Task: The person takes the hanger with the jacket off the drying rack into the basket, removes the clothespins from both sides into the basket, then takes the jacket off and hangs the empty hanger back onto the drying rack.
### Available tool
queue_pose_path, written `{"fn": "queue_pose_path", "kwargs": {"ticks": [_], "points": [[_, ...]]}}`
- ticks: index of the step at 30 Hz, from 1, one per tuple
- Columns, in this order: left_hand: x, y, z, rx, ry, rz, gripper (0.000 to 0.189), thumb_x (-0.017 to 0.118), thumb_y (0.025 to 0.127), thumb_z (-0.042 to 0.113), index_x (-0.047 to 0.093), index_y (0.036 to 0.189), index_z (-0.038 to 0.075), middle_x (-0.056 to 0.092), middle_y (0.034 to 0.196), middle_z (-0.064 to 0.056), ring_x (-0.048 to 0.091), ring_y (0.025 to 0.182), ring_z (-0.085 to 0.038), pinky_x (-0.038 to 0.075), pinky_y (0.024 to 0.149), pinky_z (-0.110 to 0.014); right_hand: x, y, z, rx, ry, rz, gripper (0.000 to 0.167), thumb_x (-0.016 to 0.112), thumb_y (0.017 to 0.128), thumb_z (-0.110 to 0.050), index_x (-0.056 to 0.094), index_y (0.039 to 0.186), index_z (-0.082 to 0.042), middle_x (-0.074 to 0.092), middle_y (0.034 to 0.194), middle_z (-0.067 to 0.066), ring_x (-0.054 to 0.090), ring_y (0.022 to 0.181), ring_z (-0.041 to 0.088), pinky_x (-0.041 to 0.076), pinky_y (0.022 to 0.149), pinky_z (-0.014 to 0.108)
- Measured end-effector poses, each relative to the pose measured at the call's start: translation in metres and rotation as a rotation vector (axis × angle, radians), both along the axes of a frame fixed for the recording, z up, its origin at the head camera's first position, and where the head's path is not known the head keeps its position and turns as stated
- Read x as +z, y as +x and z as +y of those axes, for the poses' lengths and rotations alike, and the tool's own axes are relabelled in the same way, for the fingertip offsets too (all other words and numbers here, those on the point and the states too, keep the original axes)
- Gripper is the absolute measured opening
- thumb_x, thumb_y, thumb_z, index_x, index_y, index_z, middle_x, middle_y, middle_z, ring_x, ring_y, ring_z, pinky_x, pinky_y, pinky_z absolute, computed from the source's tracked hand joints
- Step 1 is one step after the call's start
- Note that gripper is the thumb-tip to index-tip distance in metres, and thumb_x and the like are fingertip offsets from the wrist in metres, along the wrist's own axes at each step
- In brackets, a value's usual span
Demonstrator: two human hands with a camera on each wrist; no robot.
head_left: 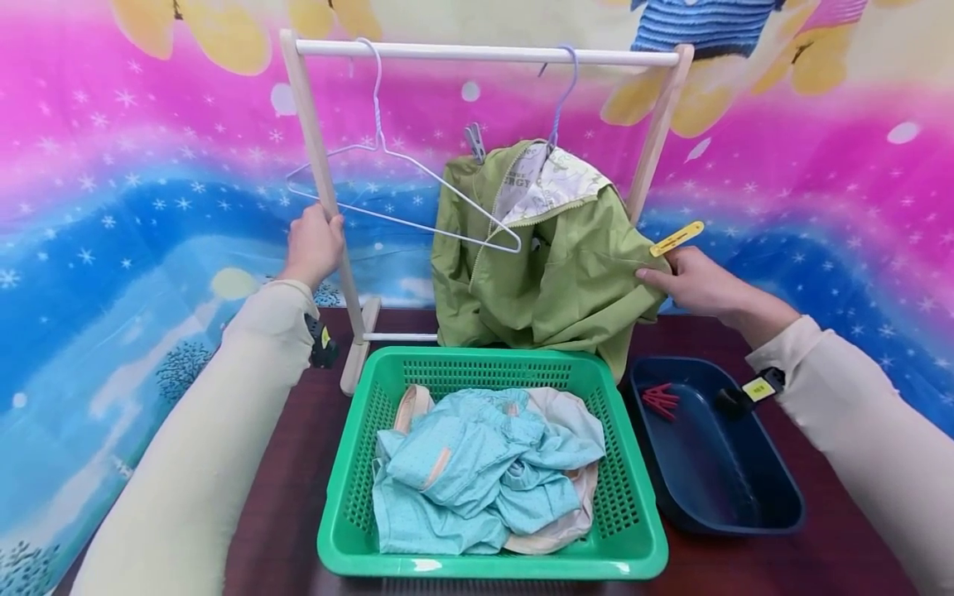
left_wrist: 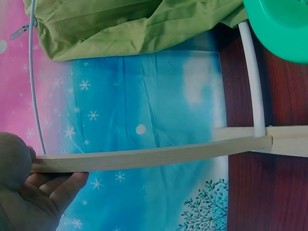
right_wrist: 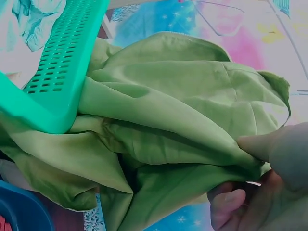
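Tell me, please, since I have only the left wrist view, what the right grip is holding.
Observer: The right grip pinches the cloth of the green jacket at its side.
Operator: Thank you. I see only a corner of the green basket; could you kindly say what lies in it?
Observer: A turquoise garment lies there, partly over paler cloth.
Operator: And what, please, is beside the basket, on the right in the head view?
Observer: A dark blue tub with red clips in it.
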State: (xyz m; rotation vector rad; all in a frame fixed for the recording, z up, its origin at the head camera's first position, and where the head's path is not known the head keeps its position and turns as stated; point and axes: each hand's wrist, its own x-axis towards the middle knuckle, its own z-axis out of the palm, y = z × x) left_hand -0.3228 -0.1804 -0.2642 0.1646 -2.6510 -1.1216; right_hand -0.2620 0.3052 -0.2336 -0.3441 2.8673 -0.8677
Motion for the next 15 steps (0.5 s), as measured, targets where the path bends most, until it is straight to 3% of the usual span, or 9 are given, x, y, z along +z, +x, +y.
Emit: {"fn": "queue_pose_path", "kwargs": {"ticks": [6, 9, 12, 15], "points": [[-0.001, 0.0, 0.002, 0.001, -0.007, -0.007, 0.049, 0.031, 0.111, 0.03, 0.05, 0.137, -0.006, 0.062, 0.118, -0.027, 0.065, 0.111, -0.042, 0.057, 0.088, -0.048, -0.001, -0.007, -0.001, 0.034, -0.018, -0.096, 0.044, 0.04, 0.111, -0.029, 0.048, 0.138, 0.005, 0.064, 0.091, -0.001, 0.058, 0.077, 0.003, 0.051, 0.07, 0.029], [-0.001, 0.0, 0.002, 0.002, -0.001, -0.013, 0.049, 0.03, 0.111, 0.031, 0.049, 0.137, -0.005, 0.061, 0.118, -0.026, 0.065, 0.111, -0.041, 0.057, 0.086, -0.047, -0.001, -0.009, -0.002, 0.037, -0.051, -0.15, 0.046, 0.038, 0.111, -0.032, 0.053, 0.134, 0.004, 0.069, 0.094, -0.004, 0.063, 0.086, -0.002, 0.056, 0.08, 0.029], [-0.001, -0.001, 0.003, 0.007, 0.004, -0.023, 0.049, 0.03, 0.111, 0.032, 0.049, 0.138, -0.005, 0.061, 0.118, -0.025, 0.065, 0.111, -0.04, 0.056, 0.086, -0.047, -0.002, -0.011, -0.002, 0.013, -0.082, -0.192, 0.047, 0.043, 0.109, -0.041, 0.063, 0.125, -0.002, 0.071, 0.092, -0.008, 0.065, 0.09, -0.003, 0.056, 0.089, 0.033], [-0.002, -0.003, 0.003, 0.013, 0.006, -0.032, 0.049, 0.03, 0.111, 0.032, 0.048, 0.139, -0.004, 0.061, 0.118, -0.024, 0.065, 0.111, -0.039, 0.056, 0.085, -0.046, -0.004, -0.013, -0.001, -0.009, -0.1, -0.215, 0.048, 0.048, 0.106, -0.047, 0.066, 0.125, -0.007, 0.072, 0.094, -0.012, 0.065, 0.093, -0.003, 0.056, 0.094, 0.038]]}}
